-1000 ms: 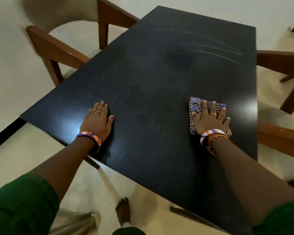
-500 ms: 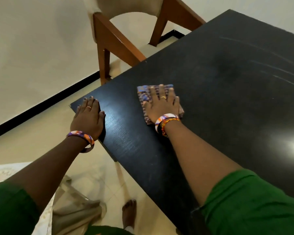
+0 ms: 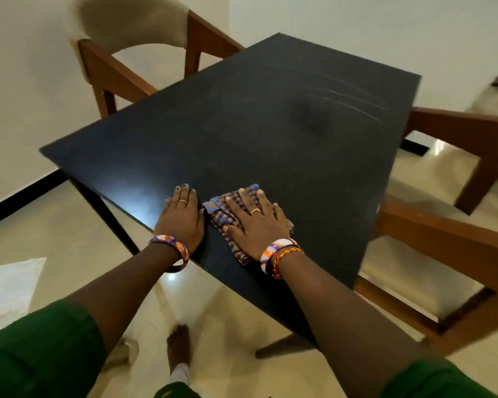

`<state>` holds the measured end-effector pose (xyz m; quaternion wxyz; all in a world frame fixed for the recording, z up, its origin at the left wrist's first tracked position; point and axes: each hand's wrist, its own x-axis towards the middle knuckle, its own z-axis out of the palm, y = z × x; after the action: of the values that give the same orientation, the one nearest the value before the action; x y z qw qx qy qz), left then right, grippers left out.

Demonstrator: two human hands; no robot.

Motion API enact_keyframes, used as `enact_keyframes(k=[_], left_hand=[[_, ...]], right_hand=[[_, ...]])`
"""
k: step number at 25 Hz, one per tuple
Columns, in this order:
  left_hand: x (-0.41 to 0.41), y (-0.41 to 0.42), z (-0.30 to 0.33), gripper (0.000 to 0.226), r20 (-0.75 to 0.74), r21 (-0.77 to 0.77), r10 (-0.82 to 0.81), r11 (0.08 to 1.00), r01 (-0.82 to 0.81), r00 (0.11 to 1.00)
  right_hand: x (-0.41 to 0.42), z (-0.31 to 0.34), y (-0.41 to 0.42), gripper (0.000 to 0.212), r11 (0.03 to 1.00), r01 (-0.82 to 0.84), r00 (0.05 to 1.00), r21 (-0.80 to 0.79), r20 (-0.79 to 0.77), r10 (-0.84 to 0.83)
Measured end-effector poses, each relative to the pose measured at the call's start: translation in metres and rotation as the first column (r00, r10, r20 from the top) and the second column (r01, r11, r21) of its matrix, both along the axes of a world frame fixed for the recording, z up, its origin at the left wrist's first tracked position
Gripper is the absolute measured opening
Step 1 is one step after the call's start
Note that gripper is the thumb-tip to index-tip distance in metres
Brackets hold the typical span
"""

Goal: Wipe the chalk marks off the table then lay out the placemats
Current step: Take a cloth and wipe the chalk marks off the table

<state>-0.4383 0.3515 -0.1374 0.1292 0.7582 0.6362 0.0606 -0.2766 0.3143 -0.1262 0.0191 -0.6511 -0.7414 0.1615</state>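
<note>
A black rectangular table (image 3: pixel 242 133) fills the middle of the view. Faint white chalk marks (image 3: pixel 348 99) streak its far right part. A checked purple and blue cloth (image 3: pixel 223 211) lies flat near the table's front edge. My right hand (image 3: pixel 255 222) presses flat on the cloth with straight fingers. My left hand (image 3: pixel 181 218) rests flat on the table right beside the cloth, at the front edge, fingers straight. No placemats are in view.
A wooden chair with a beige back (image 3: pixel 133 44) stands at the table's far left. Another wooden chair (image 3: pixel 454 234) stands along the right side. My bare foot (image 3: pixel 179 346) is on the shiny tiled floor below. A pale mat (image 3: pixel 6 288) lies at the left.
My right hand has slid the cloth back toward the front edge, close beside my left hand. The view has swung right, showing the whole table again.
</note>
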Motion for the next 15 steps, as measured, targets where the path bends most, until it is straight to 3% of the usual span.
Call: enact_keyframes(k=[6,10,15], left_hand=[[0.126,-0.094,0.000,0.059,-0.016,-0.053,-0.264,0.963,0.263,0.964],[0.146,-0.104,-0.001,0.064,-0.047,-0.064,-0.252,0.966,0.249,0.966],[0.169,-0.092,0.002,0.057,-0.036,-0.043,-0.195,0.980,0.193,0.980]], right_hand=[[0.100,0.003,-0.132,0.057,0.975,0.216,0.976,-0.046,-0.018,-0.217],[0.116,0.002,-0.141,0.056,0.976,0.213,0.967,-0.048,-0.132,-0.217],[0.142,-0.003,-0.115,0.054,0.982,0.189,0.971,-0.026,-0.147,-0.190]])
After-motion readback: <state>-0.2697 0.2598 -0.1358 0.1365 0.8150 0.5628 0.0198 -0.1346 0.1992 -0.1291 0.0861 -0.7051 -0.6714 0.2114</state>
